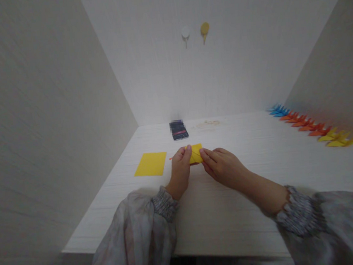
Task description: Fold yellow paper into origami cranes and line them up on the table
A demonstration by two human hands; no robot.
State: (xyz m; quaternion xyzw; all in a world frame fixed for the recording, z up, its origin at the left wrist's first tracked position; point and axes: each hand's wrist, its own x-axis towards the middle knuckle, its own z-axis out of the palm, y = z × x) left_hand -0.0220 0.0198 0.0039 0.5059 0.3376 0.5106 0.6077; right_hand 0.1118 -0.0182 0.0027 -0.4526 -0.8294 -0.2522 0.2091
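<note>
- Along the right of the table (235,222), I see a row of folded paper figures (315,129); those look done.
- My right hand (225,165) and left hand (181,165) both pinch the folded yellow paper (196,153) over the table.
- A yellow sheet (151,164) lies flat at left, not yet folded.
- The folded yellow paper, I'd judge, is partway.

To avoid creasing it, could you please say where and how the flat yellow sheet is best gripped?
Probably best pinched at its near edge, coming from the person's side: the yellow sheet lies flat on the table, with that edge facing the person and nothing covering it.
</note>
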